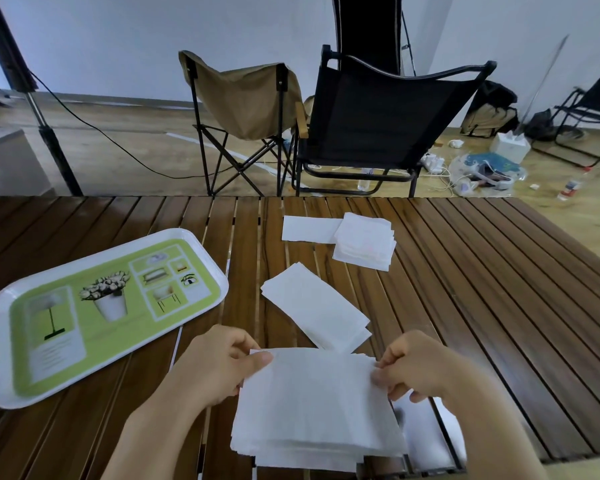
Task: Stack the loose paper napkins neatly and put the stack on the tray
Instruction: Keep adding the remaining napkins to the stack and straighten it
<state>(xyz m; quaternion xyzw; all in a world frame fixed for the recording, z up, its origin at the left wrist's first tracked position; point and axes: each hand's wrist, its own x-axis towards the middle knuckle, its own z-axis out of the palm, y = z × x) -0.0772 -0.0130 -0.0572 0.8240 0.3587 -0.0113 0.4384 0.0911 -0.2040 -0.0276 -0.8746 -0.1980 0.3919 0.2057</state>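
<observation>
Several white paper napkins form a stack (pixel 312 407) held just above the near edge of the slatted wooden table (pixel 482 271). My left hand (pixel 219 362) pinches the stack's far left corner and my right hand (pixel 416 365) pinches its far right corner. A folded napkin (pixel 316 306) lies loose just beyond the stack. Farther back lie a flat napkin (pixel 305 229) and a small pile of square napkins (pixel 364 240). The white tray with a green printed panel (pixel 104 306) sits on the table to the left, with nothing on it.
Beyond the table's far edge stand a tan folding chair (pixel 243 98) and a black folding chair (pixel 381 116). A stand pole with a cable (pixel 45 126) rises at the left. Bags, a power strip and clutter lie on the floor at the right.
</observation>
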